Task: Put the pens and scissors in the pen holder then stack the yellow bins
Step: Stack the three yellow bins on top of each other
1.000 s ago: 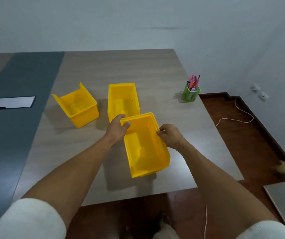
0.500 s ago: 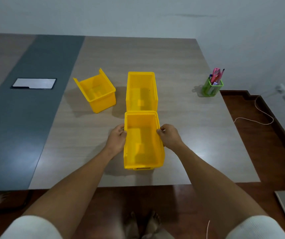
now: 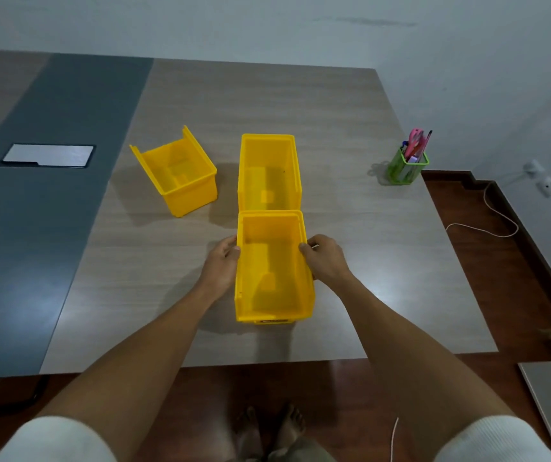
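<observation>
- Holding the near yellow bin (image 3: 272,268) by its side walls, left hand (image 3: 222,265) and right hand (image 3: 325,260) clamped on it; it looks lifted just off the table (image 3: 384,261).
- Just beyond my grip sits the second bin (image 3: 269,171); lowering mine crooked could jam the rims.
- Off beyond my left hand, the third bin (image 3: 181,175) sits skewed and open-fronted, so it may nest badly.
- Well beyond my right hand, the pen holder (image 3: 406,168) seems loaded already, safe from knocks.

Person: white ribbed short sleeves (image 3: 494,440) on both upper arms; forearms bare, left hand (image 3: 221,265), right hand (image 3: 325,260); feet (image 3: 267,428) unshod.
</observation>
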`<state>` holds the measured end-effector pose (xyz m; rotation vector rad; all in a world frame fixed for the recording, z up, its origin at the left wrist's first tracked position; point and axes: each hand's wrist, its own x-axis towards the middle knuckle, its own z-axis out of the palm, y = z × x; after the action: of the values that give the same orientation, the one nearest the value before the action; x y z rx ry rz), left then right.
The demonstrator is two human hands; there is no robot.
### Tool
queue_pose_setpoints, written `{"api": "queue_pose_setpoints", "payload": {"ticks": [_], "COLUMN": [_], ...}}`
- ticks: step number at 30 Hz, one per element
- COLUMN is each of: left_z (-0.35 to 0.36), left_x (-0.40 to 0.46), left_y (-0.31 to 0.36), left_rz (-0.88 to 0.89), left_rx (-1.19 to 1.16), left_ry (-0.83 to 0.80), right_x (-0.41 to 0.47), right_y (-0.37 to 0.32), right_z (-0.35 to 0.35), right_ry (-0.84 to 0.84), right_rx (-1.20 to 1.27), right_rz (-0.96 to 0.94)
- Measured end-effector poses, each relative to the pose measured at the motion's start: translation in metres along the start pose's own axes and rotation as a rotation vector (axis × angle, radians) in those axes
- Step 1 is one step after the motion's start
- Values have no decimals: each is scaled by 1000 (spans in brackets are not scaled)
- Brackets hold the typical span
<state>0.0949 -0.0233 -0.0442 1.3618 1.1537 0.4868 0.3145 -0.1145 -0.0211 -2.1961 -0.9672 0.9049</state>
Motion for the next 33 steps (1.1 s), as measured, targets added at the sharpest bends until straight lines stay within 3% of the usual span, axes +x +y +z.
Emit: {"api": "queue_pose_setpoints", "payload": {"ticks": [6,15,27,33], "left_z": [-9,-12,1,3], "left_x": [18,87,167,183], "left_y": [28,81,57,70], "left_rz": [2,30,-15,-20], "left_rx": [28,92,228,143], "left_ry": [97,179,207,249], "right_x": [15,82,157,168], "right_y": [-26,-59,-50,-65], "right_z": [-13,-27,-10,-16], "right_ry": [112,99,1,49], "right_rx": [116,86,65,92], "right_rz": [-75,-145,-126,-142]}}
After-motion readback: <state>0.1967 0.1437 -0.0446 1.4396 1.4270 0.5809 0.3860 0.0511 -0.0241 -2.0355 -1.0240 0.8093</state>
